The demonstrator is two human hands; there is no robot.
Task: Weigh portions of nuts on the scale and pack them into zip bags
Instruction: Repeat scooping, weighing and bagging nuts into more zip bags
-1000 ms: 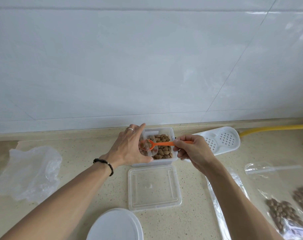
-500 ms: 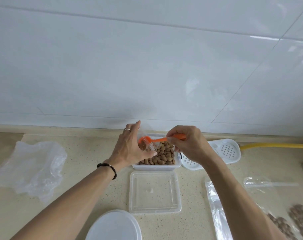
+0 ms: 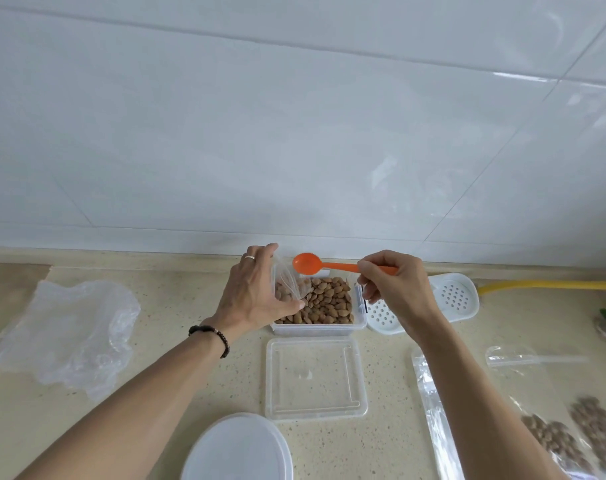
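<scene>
Spoon (image 3: 308, 264) lifted clear of bag mouth since half-second ago, right hand (image 3: 395, 289) pinching handle. Left hand (image 3: 256, 292) fingers pinch zip bag (image 3: 289, 289) open over nut tub (image 3: 320, 327) at countertop's back edge. Keep mouth wide, scoop level.

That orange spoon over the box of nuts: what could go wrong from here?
The orange spoon is pinched far back on its handle by the right hand, so a loaded scoop might tip. The small clear bag in the left hand has a narrow, floppy mouth; nuts could miss it, though most would likely fall back into the container.
</scene>
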